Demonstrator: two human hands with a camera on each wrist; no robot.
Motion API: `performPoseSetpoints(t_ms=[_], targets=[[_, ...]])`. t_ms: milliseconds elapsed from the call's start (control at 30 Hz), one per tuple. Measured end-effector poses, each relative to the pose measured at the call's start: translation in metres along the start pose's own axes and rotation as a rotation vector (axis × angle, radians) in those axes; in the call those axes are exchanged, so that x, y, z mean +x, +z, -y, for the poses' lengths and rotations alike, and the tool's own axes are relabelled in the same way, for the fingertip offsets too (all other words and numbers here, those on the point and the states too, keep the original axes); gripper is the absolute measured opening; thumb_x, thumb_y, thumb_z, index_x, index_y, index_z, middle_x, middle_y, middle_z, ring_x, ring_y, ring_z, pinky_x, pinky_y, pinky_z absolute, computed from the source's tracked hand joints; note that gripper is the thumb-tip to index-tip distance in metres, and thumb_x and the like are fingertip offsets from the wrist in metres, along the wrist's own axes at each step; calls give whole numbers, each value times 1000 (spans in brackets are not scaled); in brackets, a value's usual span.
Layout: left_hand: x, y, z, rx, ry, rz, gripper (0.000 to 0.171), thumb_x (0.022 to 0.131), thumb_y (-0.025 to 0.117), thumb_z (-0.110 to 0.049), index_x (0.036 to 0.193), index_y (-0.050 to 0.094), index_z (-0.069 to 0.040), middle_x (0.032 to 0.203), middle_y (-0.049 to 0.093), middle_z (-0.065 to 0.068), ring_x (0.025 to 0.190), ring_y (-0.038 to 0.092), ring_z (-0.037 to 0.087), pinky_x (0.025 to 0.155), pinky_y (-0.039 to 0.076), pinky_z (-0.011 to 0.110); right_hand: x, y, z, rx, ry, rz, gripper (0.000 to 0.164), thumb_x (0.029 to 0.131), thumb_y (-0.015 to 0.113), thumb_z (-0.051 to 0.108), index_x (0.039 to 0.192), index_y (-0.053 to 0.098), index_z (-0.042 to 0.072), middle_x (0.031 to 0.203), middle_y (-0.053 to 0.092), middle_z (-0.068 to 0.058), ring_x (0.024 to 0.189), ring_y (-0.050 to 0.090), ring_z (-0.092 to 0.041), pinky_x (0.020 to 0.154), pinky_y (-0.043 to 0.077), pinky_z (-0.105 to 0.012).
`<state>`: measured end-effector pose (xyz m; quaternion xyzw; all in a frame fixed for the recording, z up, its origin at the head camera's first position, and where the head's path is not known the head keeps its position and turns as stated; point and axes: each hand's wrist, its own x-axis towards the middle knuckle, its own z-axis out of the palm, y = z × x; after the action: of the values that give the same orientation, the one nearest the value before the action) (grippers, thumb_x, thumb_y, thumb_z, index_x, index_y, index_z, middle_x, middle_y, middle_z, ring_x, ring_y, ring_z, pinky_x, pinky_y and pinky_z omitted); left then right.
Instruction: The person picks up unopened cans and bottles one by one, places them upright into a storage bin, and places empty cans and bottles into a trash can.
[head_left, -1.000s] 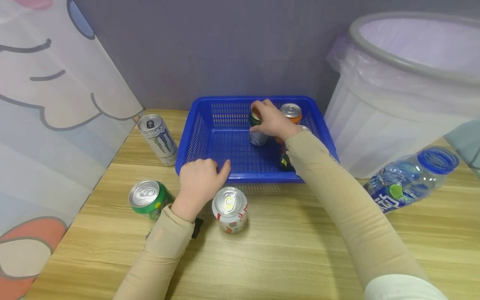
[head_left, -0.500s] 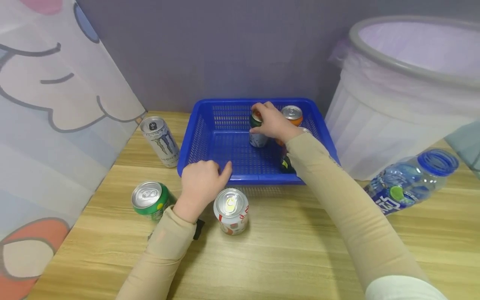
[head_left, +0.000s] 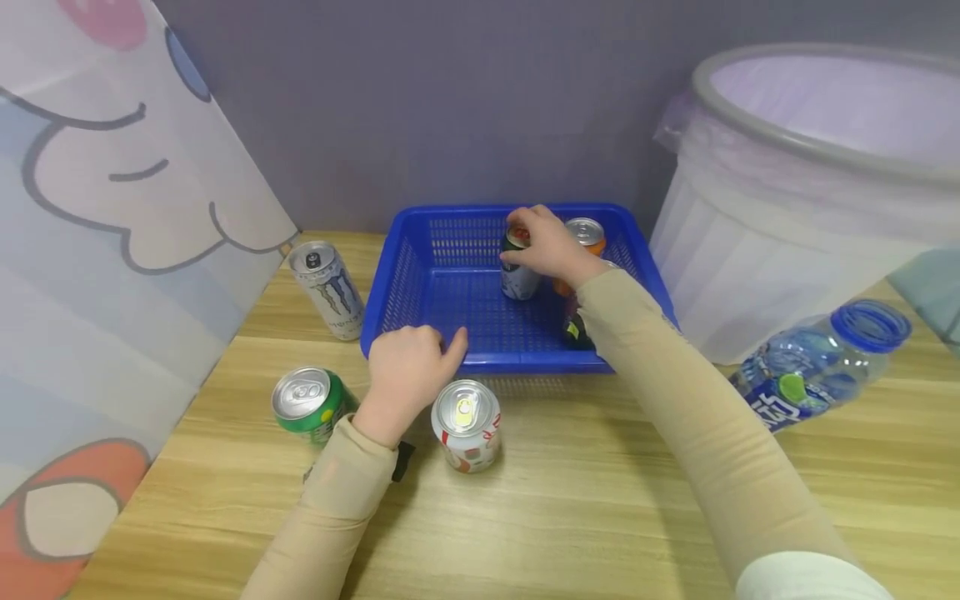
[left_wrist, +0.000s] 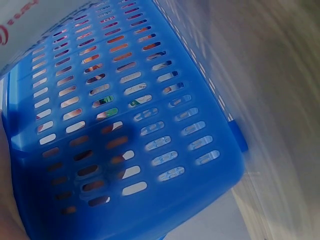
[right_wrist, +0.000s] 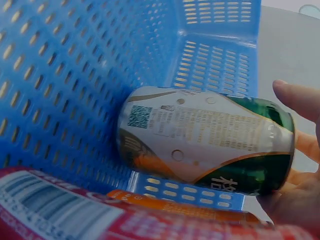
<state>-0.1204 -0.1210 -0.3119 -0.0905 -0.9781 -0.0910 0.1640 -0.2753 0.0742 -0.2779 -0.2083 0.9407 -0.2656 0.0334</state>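
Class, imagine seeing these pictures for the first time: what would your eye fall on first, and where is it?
Probably the bright blue basket in the middle of the head view, where the right hand holds a green-and-white can by its top. Next might come the big pale bin to the right of the basket, and the clear bottle nearer the person.

Tall can (head_left: 330,292) reads "MONS" (green-white can (right_wrist: 205,140): QR code (right_wrist: 140,116)).

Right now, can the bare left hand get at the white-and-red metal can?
Probably yes: the left hand, at the blue plastic basket, is close beside the can, with nothing visible between them.
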Motion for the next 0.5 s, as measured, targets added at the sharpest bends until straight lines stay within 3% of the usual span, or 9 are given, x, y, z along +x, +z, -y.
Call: performPoseSetpoints(t_ms=[300, 500], targets=[[1, 4, 3, 3, 0, -9, 58, 92, 48, -41, 42, 33, -17, 40, 30, -4, 36, 38, 17, 34, 23, 29, -2, -11, -1, 47, -17, -36, 51, 86, 67, 23, 129, 50, 2, 126, 50, -19, 114, 49, -32, 99, 40, -45], [2, 4, 4, 1, 7, -16, 58, 92, 48, -42, 42, 33, -17, 39, 30, -4, 36, 38, 17, 35, 22, 28, -7, -26, 4, 9, 4, 34, 46, 89, 64, 28, 127, 52, 5, 126, 49, -17, 113, 49, -31, 97, 41, -47]])
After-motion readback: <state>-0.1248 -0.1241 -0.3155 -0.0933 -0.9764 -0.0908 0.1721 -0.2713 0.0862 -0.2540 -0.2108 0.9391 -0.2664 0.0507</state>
